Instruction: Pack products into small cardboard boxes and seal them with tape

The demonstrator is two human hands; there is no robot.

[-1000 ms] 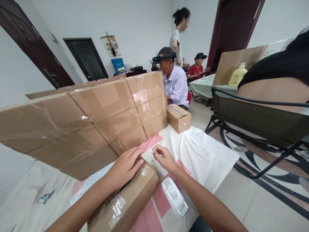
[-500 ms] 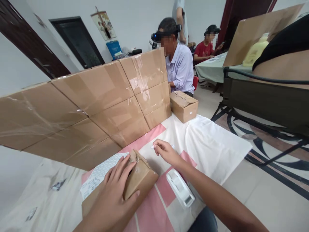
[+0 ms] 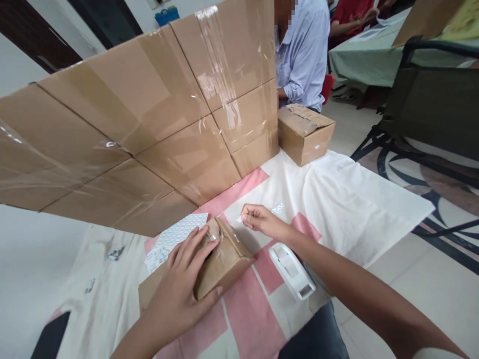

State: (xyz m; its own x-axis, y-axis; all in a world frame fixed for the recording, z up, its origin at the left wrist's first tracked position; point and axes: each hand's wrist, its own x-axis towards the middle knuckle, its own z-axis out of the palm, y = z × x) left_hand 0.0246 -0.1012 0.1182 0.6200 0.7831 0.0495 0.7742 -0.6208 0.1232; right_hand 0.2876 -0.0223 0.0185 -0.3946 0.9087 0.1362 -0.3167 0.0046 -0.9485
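Observation:
My left hand (image 3: 183, 284) lies over a small cardboard box (image 3: 228, 252), fingers spread across its top and thumb along its near side. Clear tape and a torn, crumpled patch show at the end of the box, by the fingertips. Just right of that end, my right hand (image 3: 262, 221) pinches a small white scrap (image 3: 240, 219), too small to make out fully. Below the right forearm sits a white tape dispenser (image 3: 292, 271). A white sheet with a blue-grey pattern (image 3: 175, 234) lies behind the box, partly hidden by it.
A wall of taped cardboard boxes (image 3: 175, 139) stands along the table's far side. Another closed carton (image 3: 305, 132) rests at the far right corner. Beyond it sits a person in a light shirt (image 3: 305, 55). A dark folding chair (image 3: 441, 109) stands right. Foil-like scraps (image 3: 115, 253) lie left.
My view has tipped downward, and the table things sit a little further right in the picture. My left hand stays on the box; the right keeps its pinch on the white scrap.

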